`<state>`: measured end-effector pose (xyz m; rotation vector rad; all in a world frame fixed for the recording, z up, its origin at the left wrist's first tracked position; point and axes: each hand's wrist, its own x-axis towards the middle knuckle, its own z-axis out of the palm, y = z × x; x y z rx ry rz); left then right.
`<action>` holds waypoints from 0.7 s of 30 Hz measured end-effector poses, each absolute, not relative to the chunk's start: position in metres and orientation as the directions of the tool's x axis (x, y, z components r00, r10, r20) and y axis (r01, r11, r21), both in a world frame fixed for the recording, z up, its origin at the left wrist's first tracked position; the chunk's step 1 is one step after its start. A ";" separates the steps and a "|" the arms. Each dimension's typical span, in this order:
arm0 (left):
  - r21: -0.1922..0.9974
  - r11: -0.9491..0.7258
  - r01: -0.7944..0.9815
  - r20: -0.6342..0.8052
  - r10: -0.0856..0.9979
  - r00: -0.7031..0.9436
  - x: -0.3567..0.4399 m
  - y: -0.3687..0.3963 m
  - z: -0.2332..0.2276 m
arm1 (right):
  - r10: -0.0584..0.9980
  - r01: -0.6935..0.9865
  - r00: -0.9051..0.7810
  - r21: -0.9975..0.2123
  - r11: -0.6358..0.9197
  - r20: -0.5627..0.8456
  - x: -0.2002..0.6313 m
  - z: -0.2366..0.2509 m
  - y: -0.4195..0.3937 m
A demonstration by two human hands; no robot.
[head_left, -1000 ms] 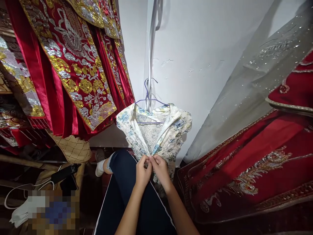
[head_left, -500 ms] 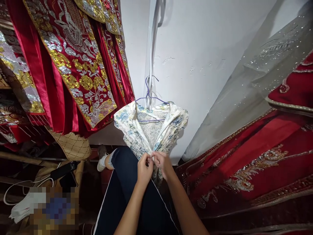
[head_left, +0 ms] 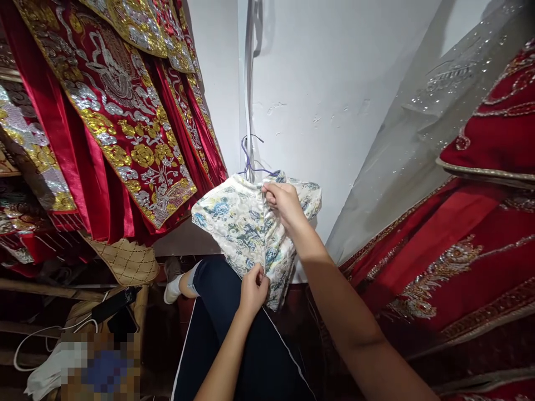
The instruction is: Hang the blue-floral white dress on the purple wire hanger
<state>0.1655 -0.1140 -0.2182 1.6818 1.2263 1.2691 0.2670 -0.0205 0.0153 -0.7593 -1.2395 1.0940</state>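
A white top with blue and yellow flowers (head_left: 234, 217) hangs in front of me on a thin purple wire hanger (head_left: 246, 159). Its front is joined along a straight zipper line (head_left: 264, 239) running from the collar down. My right hand (head_left: 284, 203) is closed in a pinch at the collar end of this line, on what seems to be the zipper pull, hidden by the fingers. Lower down, my left hand (head_left: 254, 292) pinches the fabric of the top beside the same line.
Red garments with gold and silver sequins (head_left: 142, 139) hang at left. Beaded red clothing (head_left: 438, 267) and sheer glittering fabric (head_left: 388, 150) fill the right side. A white wall (head_left: 317, 72) stands behind. At lower left is a wooden stool (head_left: 144, 312) with a white cable. My legs (head_left: 221, 301) are below.
My right hand has moved up from beside the left hand to the collar, and the open V-shaped front has closed along the zipper. The left hand has stayed low, gripping the top.
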 end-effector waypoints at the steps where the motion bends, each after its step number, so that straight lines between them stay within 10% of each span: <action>1: 0.906 -0.316 0.280 0.296 0.949 0.113 0.161 -0.112 -0.216 | 0.934 -0.227 -0.031 -0.913 0.339 0.355 0.266 0.011 -0.023; 12: 0.600 -0.742 0.299 0.778 0.628 -0.001 0.116 -0.053 -0.021 | 0.833 -0.062 -0.101 -0.839 0.541 0.544 0.259 0.014 -0.041; 17: 0.423 -0.736 0.528 0.845 0.531 0.063 0.112 -0.047 0.003 | 0.856 0.041 -0.050 -0.855 0.517 0.515 0.255 -0.023 -0.022; 21: 0.522 -0.679 0.517 0.849 0.469 -0.241 0.077 -0.043 -0.004 | 0.895 0.145 -0.025 -0.885 0.443 0.445 0.258 -0.070 -0.019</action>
